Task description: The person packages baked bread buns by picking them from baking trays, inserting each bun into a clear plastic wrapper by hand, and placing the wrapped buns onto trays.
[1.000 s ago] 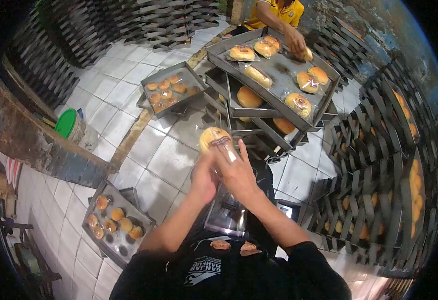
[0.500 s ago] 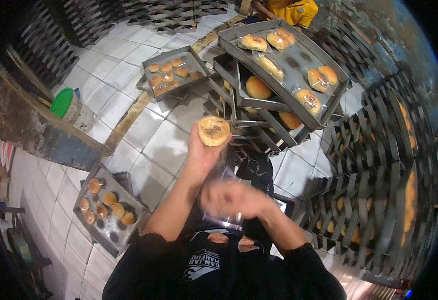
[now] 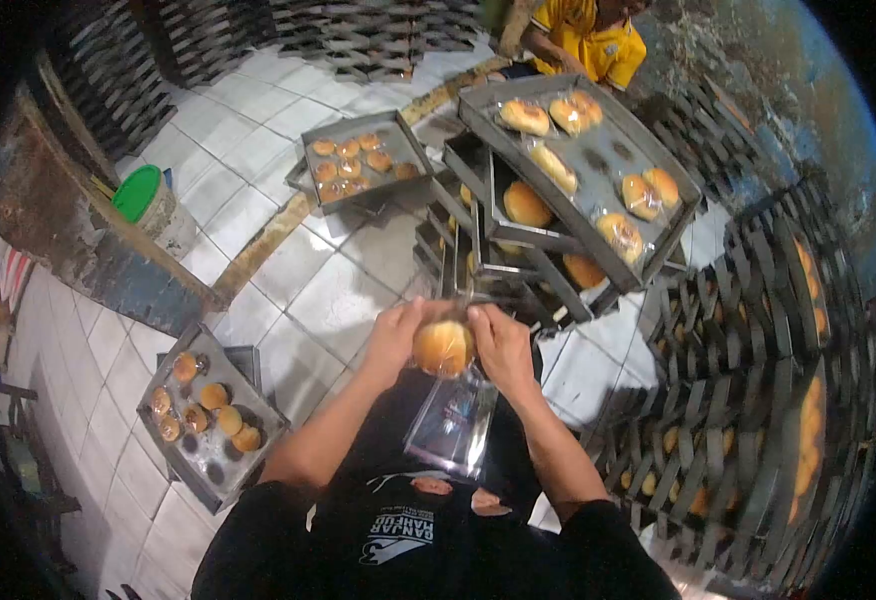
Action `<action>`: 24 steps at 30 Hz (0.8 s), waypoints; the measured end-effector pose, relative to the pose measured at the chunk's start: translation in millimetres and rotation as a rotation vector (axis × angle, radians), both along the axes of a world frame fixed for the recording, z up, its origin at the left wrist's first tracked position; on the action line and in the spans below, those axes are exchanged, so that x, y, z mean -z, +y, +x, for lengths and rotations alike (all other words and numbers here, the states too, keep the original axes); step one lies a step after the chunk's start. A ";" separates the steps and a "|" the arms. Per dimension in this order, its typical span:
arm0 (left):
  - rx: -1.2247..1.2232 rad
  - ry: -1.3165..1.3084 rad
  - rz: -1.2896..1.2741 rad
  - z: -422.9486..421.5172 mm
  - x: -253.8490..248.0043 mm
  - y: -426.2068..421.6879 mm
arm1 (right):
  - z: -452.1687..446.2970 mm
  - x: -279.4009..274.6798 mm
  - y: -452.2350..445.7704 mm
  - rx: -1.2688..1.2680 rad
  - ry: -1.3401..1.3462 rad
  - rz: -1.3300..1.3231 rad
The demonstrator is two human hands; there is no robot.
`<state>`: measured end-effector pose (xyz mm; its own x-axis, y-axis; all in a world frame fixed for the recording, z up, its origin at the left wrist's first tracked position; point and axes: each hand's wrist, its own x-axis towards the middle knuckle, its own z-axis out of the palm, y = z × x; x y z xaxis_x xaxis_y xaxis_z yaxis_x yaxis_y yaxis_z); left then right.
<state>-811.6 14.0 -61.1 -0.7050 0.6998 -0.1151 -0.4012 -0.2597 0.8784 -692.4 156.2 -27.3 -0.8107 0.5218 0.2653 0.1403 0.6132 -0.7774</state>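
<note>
A round golden bun (image 3: 444,350) hangs in a clear plastic bag in front of my body. My left hand (image 3: 395,338) pinches the bag's upper edge on the left. On the other side my right hand (image 3: 503,348) has its fingers closed on the bag near the opening, though the fingertips partly blur. Just below the bun, a stack of clear plastic bags (image 3: 450,425) lies on my lap. Past my hands stands a pile of metal trays, its top tray (image 3: 598,150) holding several bagged buns.
At left on the tiled floor is a tray (image 3: 190,452) with several buns; another tray (image 3: 350,205) of buns sits farther ahead. A bucket with a green lid (image 3: 137,193) stands by a board. Stacked trays (image 3: 718,420) line the right. A person in a yellow shirt (image 3: 598,42) sits beyond.
The bun, earlier bare on my raised left palm, is now inside a clear bag, lower and closer to me. My blurred right hand has risen from the bag stack to the bag.
</note>
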 end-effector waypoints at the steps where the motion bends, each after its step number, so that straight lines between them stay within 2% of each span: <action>1: -0.070 0.169 -0.062 4.2 -3.4 2.1 | -1.7 -5.7 0.2 -0.005 -0.010 0.076; 2: -0.154 0.222 -0.093 2.0 11.3 8.0 | -4.0 -11.3 -5.6 -0.017 0.116 0.178; 5: -0.259 0.427 -0.334 -5.6 -7.6 11.4 | -12.9 -17.9 -2.8 -0.108 0.242 0.171; 6: -0.295 0.268 -0.277 -11.4 -0.9 15.6 | -14.2 -15.1 5.5 -0.025 0.107 -0.041; 7: -0.366 0.451 -0.311 -13.9 -3.2 11.0 | -23.8 -5.5 15.3 0.036 0.142 -0.363; 9: -0.515 0.828 -0.369 -21.3 -10.2 -3.7 | -4.1 -23.7 26.1 0.022 -0.059 -0.716; 10: -0.466 0.816 -0.353 -13.4 -3.5 -14.1 | 6.4 -23.7 15.6 -0.025 -0.037 -0.758; 13: -0.248 0.204 -0.334 17.0 25.5 -38.0 | 47.5 41.2 -0.9 -0.012 -0.221 -0.911; 15: -0.175 0.023 -0.230 14.4 37.2 -34.0 | 60.6 56.7 -25.1 0.040 -0.229 -1.224; 16: -0.139 -0.065 -0.179 11.1 43.2 -31.2 | 61.8 57.1 -28.6 0.060 -0.205 -1.263; 18: -0.061 -0.183 -0.019 2.3 57.6 -19.1 | 61.2 37.5 -29.4 0.085 0.034 -1.221; 19: -0.057 -0.209 0.086 -0.9 39.6 -4.6 | 54.9 15.4 -21.8 0.100 0.169 -1.181; 20: -0.046 -0.233 0.193 1.3 5.9 10.6 | 52.7 -6.4 -7.3 0.132 0.246 -1.011; 21: -0.027 -0.262 0.295 4.0 -23.6 22.4 | 54.4 -28.3 15.8 0.138 0.194 -0.505; 22: 0.040 -0.252 0.363 4.8 -42.8 32.6 | 47.0 -61.7 35.3 0.192 0.300 0.023; 23: 0.086 -0.159 0.310 4.6 -39.8 40.0 | 41.3 -91.3 51.5 0.345 0.318 0.246; 24: 0.156 0.201 0.084 7.7 -36.2 39.9 | 41.4 -118.1 70.5 0.363 0.183 0.328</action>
<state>-803.9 54.0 -25.0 -0.5909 0.8028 0.0792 -0.2621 -0.2840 0.9223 -651.0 226.7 90.8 -0.5177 0.6266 0.5825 0.2689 0.7655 -0.5846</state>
